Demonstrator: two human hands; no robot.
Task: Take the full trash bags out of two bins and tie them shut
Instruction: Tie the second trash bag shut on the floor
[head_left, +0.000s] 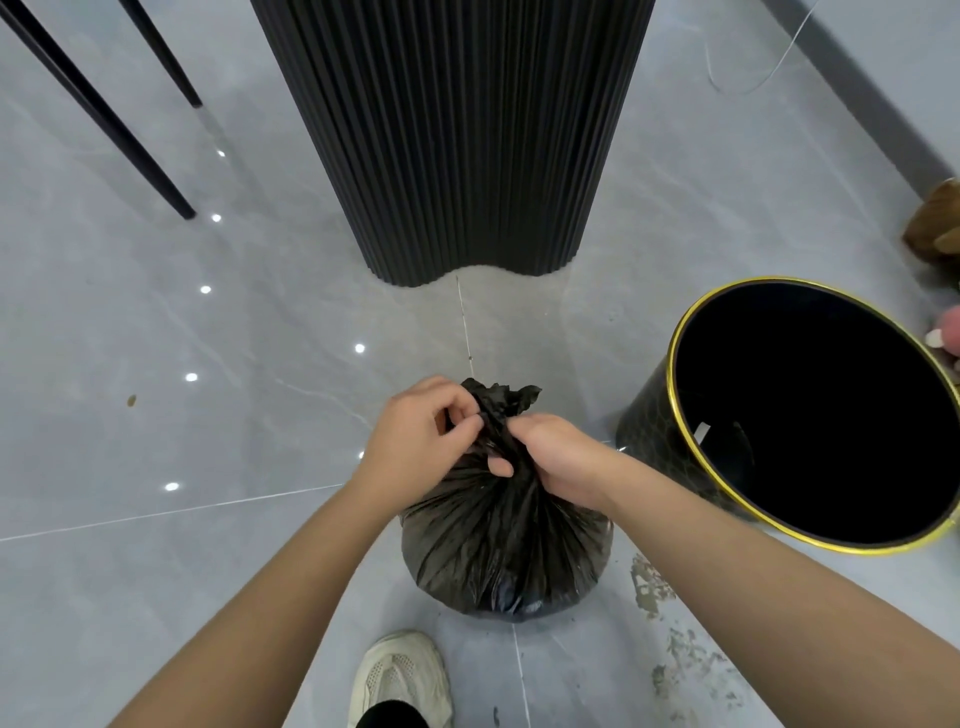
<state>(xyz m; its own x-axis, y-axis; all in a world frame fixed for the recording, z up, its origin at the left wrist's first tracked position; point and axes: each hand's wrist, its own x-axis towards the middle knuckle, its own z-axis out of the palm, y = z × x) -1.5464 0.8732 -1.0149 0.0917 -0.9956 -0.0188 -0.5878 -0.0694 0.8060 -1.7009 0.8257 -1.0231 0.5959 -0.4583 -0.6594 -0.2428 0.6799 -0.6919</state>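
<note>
The black trash bag (504, 551) sits on the gray floor (156, 426), just past my shoe (400, 675). My left grip (415, 441) pinches its bunched top. My right grip (556, 462) holds the neck just below. 1 black bin (693, 325) stands near, on the right.

You face a trash bag (504, 545) of thin black plastic film, creased into fine pleats, with a dull sheen. The bin (644, 431) has a glossy black wall with a faint gold pattern; its rim looks like bright gold metal. The floor (156, 571) is polished grey tile, highly glossy, marred by rough matt patches (647, 587). The fluted pedestal (457, 156) is matt black. The shoe (400, 675) is off-white mesh cloth.
</note>
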